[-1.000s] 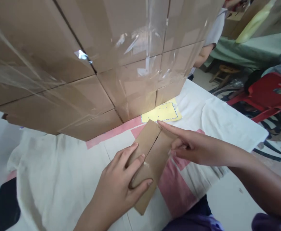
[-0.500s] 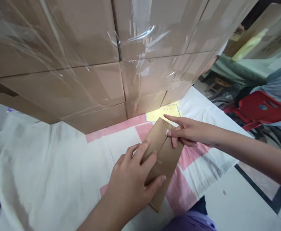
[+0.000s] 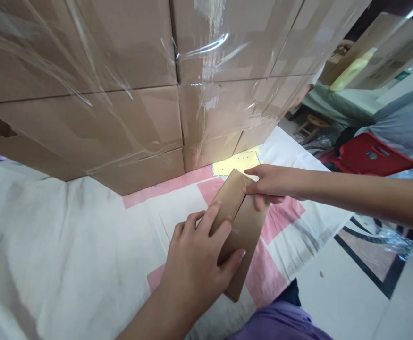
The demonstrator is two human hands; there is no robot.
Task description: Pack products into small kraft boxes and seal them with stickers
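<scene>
A small brown cardboard box [image 3: 246,232] with two closed flaps lies on a white and pink cloth [image 3: 79,255] in front of me. My left hand [image 3: 199,257] lies flat on its near half, fingers spread over the flap seam. My right hand [image 3: 268,184] is at the far end of the box, thumb and fingers pinched together at the seam; what they pinch, perhaps a piece of clear tape, is too small to make out.
A tall stack of cardboard cartons wrapped in clear film [image 3: 139,80] rises just behind the box. A yellow sheet [image 3: 236,163] lies at its foot. To the right are a red plastic chair [image 3: 369,158], a person in grey [image 3: 404,118] and tiled floor [image 3: 351,293].
My right hand has gone from a pointing finger on the far flap to a pinch at the seam's far end. My left hand stays pressed on the box. The view shifted slightly.
</scene>
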